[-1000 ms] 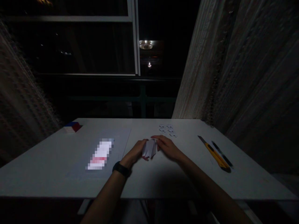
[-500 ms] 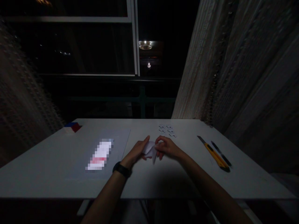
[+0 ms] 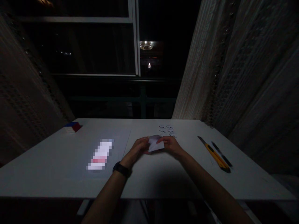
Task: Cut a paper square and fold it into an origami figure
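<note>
Between my two hands is a small piece of white paper (image 3: 154, 144), creased and held above the white table (image 3: 149, 183). My left hand (image 3: 139, 146), with a dark band on the wrist, is closed on the paper's left edge. My right hand (image 3: 171, 144) pinches its right side, thumb on top. The fingers under the paper are hidden. Just beyond my hands lie several small white paper pieces with dark marks (image 3: 170, 127), set out in rows.
To the right lie a yellow box cutter (image 3: 216, 157), blade out, and a dark pen (image 3: 221, 153). At left a lit, blurred-out screen (image 3: 100, 154) rests on a large pale sheet (image 3: 125, 141). A blue, red and white block (image 3: 72, 127) sits at the far left corner. Curtains (image 3: 193, 62) flank the dark window.
The paper has been turned and spread flatter, its face now toward me. My right hand has shifted slightly right, and my left fingers have curled in on the paper's edge.
</note>
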Action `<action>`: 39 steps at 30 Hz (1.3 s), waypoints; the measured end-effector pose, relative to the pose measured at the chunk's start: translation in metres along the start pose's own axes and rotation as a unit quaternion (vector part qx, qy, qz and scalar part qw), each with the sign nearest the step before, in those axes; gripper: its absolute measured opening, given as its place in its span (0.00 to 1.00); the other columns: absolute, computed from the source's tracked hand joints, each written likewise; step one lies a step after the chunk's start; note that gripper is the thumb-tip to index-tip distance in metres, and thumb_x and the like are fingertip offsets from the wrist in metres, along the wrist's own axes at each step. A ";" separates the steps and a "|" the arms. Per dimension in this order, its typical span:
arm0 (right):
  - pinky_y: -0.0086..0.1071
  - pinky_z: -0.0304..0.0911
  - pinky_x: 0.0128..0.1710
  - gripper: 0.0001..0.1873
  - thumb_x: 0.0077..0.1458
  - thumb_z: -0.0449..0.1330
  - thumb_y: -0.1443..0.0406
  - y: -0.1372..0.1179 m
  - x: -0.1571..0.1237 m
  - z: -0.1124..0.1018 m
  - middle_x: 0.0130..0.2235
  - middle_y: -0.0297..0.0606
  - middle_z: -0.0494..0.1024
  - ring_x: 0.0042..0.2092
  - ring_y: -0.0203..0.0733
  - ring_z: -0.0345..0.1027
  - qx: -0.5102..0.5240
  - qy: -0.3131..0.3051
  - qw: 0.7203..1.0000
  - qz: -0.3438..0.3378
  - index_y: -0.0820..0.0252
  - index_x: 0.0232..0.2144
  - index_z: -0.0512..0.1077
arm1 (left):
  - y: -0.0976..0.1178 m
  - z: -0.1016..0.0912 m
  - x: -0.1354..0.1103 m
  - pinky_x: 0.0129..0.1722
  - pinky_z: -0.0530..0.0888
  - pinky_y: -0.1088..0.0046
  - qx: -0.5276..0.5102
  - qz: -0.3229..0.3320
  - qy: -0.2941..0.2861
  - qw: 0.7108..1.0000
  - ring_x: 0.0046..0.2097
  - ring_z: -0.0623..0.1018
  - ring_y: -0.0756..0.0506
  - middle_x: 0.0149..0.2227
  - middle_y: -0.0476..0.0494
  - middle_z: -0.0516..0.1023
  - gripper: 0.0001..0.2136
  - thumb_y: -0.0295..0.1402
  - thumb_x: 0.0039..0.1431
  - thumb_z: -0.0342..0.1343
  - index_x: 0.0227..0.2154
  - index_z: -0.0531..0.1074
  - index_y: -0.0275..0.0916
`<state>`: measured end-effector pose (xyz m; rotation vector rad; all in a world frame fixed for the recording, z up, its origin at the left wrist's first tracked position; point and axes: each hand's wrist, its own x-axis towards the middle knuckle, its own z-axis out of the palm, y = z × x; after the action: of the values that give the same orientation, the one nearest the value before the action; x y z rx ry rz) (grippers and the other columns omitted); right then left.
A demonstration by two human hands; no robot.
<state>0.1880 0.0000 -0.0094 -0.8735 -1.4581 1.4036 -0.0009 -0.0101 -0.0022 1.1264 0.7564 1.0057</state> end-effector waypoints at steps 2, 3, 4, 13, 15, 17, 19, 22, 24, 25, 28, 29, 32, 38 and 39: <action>0.30 0.64 0.28 0.14 0.32 0.66 0.68 0.002 0.001 -0.002 0.27 0.38 0.77 0.28 0.39 0.71 0.014 0.001 1.000 -0.003 0.65 0.27 0.72 | 0.001 0.001 -0.001 0.27 0.69 0.74 -0.009 0.006 -0.008 1.000 0.27 0.73 0.49 0.28 0.44 0.74 0.18 0.42 0.44 0.60 0.34 0.72 0.33; 0.30 0.64 0.28 0.14 0.31 0.66 0.68 0.003 0.001 -0.002 0.26 0.38 0.77 0.28 0.39 0.71 0.014 -0.001 1.000 -0.004 0.65 0.27 0.73 | 0.001 0.001 -0.001 0.27 0.69 0.74 -0.004 0.007 -0.009 1.000 0.28 0.73 0.49 0.28 0.44 0.74 0.17 0.40 0.43 0.61 0.34 0.72 0.32; 0.30 0.63 0.28 0.14 0.30 0.67 0.68 0.003 0.001 -0.001 0.26 0.38 0.77 0.27 0.39 0.71 0.012 -0.004 1.000 -0.003 0.65 0.26 0.73 | 0.000 0.001 -0.001 0.27 0.69 0.74 0.005 0.004 -0.007 1.000 0.28 0.73 0.49 0.29 0.43 0.75 0.17 0.38 0.42 0.62 0.34 0.73 0.32; 0.33 0.65 0.30 0.16 0.33 0.66 0.65 0.000 -0.002 0.005 0.27 0.40 0.76 0.28 0.39 0.70 -0.048 -0.087 0.995 0.005 0.66 0.30 0.75 | -0.010 -0.003 0.006 0.27 0.67 0.73 0.050 0.000 0.042 0.998 0.27 0.74 0.47 0.26 0.38 0.76 0.15 0.38 0.42 0.62 0.27 0.74 0.27; 0.33 0.65 0.27 0.19 0.35 0.66 0.64 0.002 -0.002 0.003 0.28 0.41 0.76 0.26 0.38 0.70 -0.069 -0.113 0.991 0.016 0.66 0.34 0.75 | -0.009 -0.003 0.006 0.27 0.68 0.73 0.044 -0.005 0.055 0.998 0.27 0.74 0.47 0.26 0.37 0.77 0.16 0.39 0.41 0.62 0.26 0.74 0.27; 0.32 0.65 0.25 0.20 0.37 0.65 0.63 0.005 -0.002 0.001 0.27 0.41 0.76 0.26 0.38 0.69 -0.086 -0.132 0.987 0.024 0.66 0.36 0.74 | -0.008 -0.003 0.005 0.26 0.69 0.73 0.042 -0.008 0.064 0.997 0.26 0.74 0.47 0.27 0.36 0.77 0.17 0.39 0.40 0.62 0.26 0.74 0.27; 0.31 0.65 0.25 0.19 0.39 0.64 0.62 0.006 -0.001 0.000 0.26 0.40 0.76 0.25 0.37 0.69 -0.101 -0.134 0.986 0.021 0.66 0.36 0.75 | -0.006 -0.003 0.004 0.25 0.70 0.73 0.036 -0.014 0.072 0.997 0.26 0.74 0.47 0.28 0.36 0.77 0.17 0.40 0.40 0.63 0.26 0.74 0.27; 0.31 0.65 0.26 0.20 0.37 0.66 0.61 0.004 -0.001 -0.001 0.24 0.38 0.76 0.25 0.36 0.69 -0.119 -0.129 0.984 0.032 0.66 0.35 0.75 | -0.003 -0.002 0.002 0.25 0.70 0.74 0.018 -0.026 0.073 0.997 0.26 0.75 0.47 0.27 0.37 0.77 0.16 0.39 0.40 0.63 0.27 0.73 0.28; 0.30 0.65 0.26 0.21 0.36 0.66 0.59 0.003 -0.001 -0.001 0.23 0.38 0.75 0.25 0.36 0.69 -0.119 -0.131 0.983 0.044 0.66 0.35 0.74 | -0.001 -0.001 0.001 0.24 0.70 0.75 0.009 -0.029 0.066 0.997 0.26 0.74 0.48 0.26 0.39 0.77 0.15 0.39 0.41 0.63 0.26 0.74 0.29; 0.30 0.65 0.26 0.21 0.37 0.65 0.58 0.002 -0.001 -0.002 0.23 0.38 0.75 0.25 0.36 0.69 -0.116 -0.132 0.983 0.046 0.67 0.34 0.74 | -0.001 -0.001 0.001 0.24 0.70 0.76 0.009 -0.030 0.063 0.998 0.25 0.74 0.49 0.25 0.40 0.76 0.15 0.39 0.41 0.62 0.26 0.74 0.29; 0.29 0.65 0.25 0.22 0.44 0.60 0.53 0.002 0.000 -0.003 0.22 0.41 0.75 0.24 0.36 0.69 -0.094 -0.120 0.987 0.045 0.69 0.31 0.74 | -0.001 -0.001 0.001 0.24 0.70 0.76 0.014 -0.035 0.059 0.998 0.24 0.73 0.50 0.24 0.41 0.76 0.14 0.39 0.41 0.62 0.24 0.73 0.29; 0.29 0.65 0.25 0.23 0.45 0.58 0.51 0.003 0.000 -0.003 0.22 0.41 0.75 0.24 0.36 0.69 -0.083 -0.116 0.989 0.047 0.69 0.30 0.74 | -0.001 -0.001 0.002 0.24 0.70 0.76 0.015 -0.037 0.058 0.997 0.25 0.73 0.49 0.24 0.41 0.76 0.14 0.39 0.41 0.62 0.24 0.74 0.29; 0.29 0.65 0.24 0.26 0.47 0.55 0.49 0.004 0.001 -0.003 0.22 0.42 0.75 0.24 0.37 0.70 -0.054 -0.102 0.992 0.059 0.69 0.31 0.73 | -0.003 -0.002 0.002 0.27 0.72 0.74 0.017 -0.037 0.048 0.998 0.27 0.74 0.48 0.26 0.41 0.76 0.15 0.40 0.41 0.62 0.26 0.74 0.30; 0.26 0.63 0.18 0.23 0.42 0.60 0.51 0.008 0.003 0.004 0.19 0.40 0.74 0.20 0.35 0.68 -0.037 -0.025 0.997 0.064 0.69 0.26 0.72 | -0.005 0.002 0.001 0.29 0.73 0.72 0.037 -0.019 0.005 0.999 0.29 0.75 0.47 0.29 0.38 0.76 0.18 0.40 0.43 0.61 0.33 0.73 0.29; 0.26 0.63 0.18 0.22 0.41 0.61 0.51 0.008 0.003 0.005 0.18 0.39 0.73 0.19 0.36 0.68 -0.032 -0.006 0.997 0.064 0.69 0.25 0.72 | -0.005 0.004 0.002 0.29 0.74 0.71 0.033 -0.012 0.007 0.999 0.30 0.75 0.47 0.30 0.39 0.76 0.20 0.39 0.42 0.62 0.37 0.72 0.30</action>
<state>0.1809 0.0021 -0.0170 -1.0159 -1.4863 1.4638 0.0042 -0.0103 -0.0060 1.1660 0.8184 0.9741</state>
